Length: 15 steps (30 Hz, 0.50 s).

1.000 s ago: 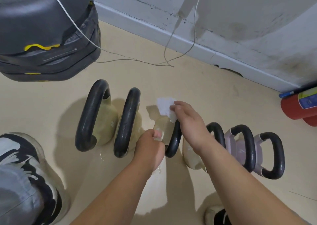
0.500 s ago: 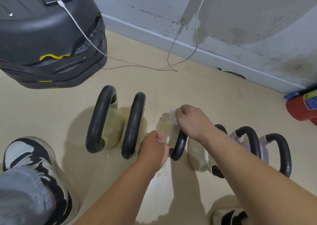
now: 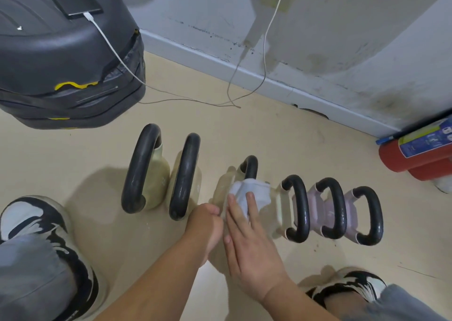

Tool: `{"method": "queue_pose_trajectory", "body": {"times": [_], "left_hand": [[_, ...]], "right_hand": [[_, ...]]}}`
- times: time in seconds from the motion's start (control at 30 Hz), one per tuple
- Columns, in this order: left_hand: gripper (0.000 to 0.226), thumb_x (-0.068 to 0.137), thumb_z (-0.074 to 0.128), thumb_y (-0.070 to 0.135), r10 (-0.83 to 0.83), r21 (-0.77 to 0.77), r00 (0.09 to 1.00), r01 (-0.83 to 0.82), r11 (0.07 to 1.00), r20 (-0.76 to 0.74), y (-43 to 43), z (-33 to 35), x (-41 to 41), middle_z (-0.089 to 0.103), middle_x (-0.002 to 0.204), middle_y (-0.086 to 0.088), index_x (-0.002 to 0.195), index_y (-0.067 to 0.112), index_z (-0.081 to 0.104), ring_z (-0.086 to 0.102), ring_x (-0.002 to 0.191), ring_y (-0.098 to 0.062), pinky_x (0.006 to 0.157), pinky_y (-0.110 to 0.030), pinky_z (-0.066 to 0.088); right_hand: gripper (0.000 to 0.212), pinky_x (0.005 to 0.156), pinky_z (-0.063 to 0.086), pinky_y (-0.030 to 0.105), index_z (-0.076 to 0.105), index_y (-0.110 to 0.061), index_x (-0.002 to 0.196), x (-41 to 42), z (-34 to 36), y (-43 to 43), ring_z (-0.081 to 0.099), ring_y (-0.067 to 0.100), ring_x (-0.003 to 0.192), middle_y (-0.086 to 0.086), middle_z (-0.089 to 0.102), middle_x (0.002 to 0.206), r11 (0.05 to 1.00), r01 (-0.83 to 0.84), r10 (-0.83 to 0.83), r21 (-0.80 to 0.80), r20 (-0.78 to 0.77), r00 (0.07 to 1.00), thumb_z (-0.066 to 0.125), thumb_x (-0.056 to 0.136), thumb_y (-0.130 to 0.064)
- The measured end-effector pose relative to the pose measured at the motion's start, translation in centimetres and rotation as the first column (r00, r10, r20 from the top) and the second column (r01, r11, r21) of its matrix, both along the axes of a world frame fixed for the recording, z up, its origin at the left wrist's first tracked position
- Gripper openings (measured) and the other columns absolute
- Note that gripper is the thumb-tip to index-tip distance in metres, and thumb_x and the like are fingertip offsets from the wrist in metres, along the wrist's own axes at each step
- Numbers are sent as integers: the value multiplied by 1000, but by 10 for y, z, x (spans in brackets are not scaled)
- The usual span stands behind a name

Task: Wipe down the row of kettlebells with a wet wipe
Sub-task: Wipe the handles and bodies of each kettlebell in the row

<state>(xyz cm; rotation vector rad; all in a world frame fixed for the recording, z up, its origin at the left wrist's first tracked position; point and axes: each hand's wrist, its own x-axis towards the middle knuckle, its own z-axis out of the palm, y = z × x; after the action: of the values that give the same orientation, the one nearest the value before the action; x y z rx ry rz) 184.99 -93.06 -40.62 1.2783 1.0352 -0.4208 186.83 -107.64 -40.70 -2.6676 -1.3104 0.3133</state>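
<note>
Several kettlebells with black handles stand in a row on the beige floor: two large cream ones [image 3: 156, 174] on the left, a smaller cream one [image 3: 250, 166] in the middle, another cream one [image 3: 297, 208], and two pink ones [image 3: 332, 208] on the right. A white wet wipe [image 3: 252, 191] is draped over the middle kettlebell's handle. My right hand [image 3: 247, 237] presses the wipe onto that handle with straight fingers. My left hand [image 3: 205, 220] is curled against the near left side of the same kettlebell; what it holds is hidden.
A black padded machine base [image 3: 61, 58] with a phone on a charging cable [image 3: 117, 56] sits at the back left. A red fire extinguisher [image 3: 415, 151] lies at the right by the wall. My shoes [image 3: 36, 225] flank the row.
My right hand slid from the far end of the middle handle toward me and opened flat over the wipe. The left hand stayed by the kettlebell. The view tilted up.
</note>
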Motion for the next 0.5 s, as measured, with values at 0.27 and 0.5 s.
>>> {"method": "queue_pose_trajectory", "body": {"times": [0.27,0.5], "left_hand": [[24,99,47,15,108,-77,994,-107,991,9,3,10,6,73,101,-5,99,18,71,67,94,-19,88,-34,54],[23,92,47,4,256,-122,965,-248,961,61,6,14,19,72,98,-6,94,13,68,67,91,-25,102,-45,53]], "right_hand": [[63,122,-8,11,-5,-19,165,-3,3,13,-23,8,157,-14,-25,171,958,243,-203,152,-235,950,29,113,-28],[41,104,42,24,54,-11,134,81,31,58,57,20,126,-7,63,130,459,888,-375,17,-903,211,40,107,-38]]}}
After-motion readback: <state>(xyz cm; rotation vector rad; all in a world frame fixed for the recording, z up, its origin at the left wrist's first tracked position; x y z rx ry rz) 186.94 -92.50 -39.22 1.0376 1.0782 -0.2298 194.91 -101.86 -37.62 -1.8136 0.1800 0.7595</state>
